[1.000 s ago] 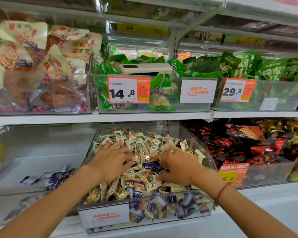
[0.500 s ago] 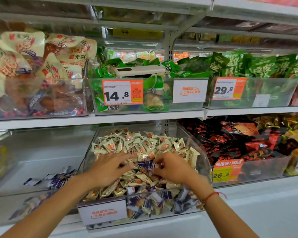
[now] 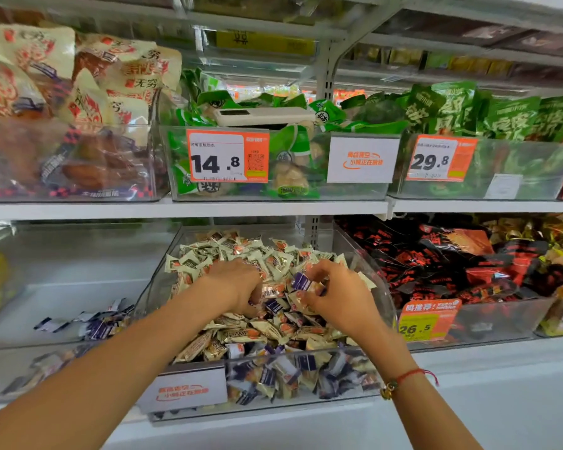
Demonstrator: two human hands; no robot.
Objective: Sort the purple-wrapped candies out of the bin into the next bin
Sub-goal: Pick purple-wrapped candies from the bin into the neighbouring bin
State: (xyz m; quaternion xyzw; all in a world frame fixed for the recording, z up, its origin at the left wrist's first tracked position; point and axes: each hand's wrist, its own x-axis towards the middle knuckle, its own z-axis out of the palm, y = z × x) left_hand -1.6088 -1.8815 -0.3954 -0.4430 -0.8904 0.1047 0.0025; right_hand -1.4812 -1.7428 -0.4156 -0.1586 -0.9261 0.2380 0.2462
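A person's right hand [image 3: 333, 298] pinches a purple-wrapped candy [image 3: 302, 282] between thumb and fingertips, just above the heap in the clear plastic bin [image 3: 382, 287] on the lower shelf [image 3: 468, 368]. The left hand [image 3: 238, 287] digs into the pile beside it, fingers curled down among the wrappers; whether it holds anything cannot be told. More purple pieces show near the bin's front wall, mixed with cream-and-orange candies [image 3: 241, 251] that fill it to the back. The sweets look small, light and firm inside crinkly, glossy film with twisted or sealed flaps; the film is likely slippery, so a pinch across the body or on an end flap should serve best, one or a few at a time. The next bin [image 3: 78, 254] to the left, equally transparent, holds a thin scatter of sorted purple candies [image 3: 101, 323] near its front right corner. Orange price tags [image 3: 228, 155] front the bins on the shelf above.
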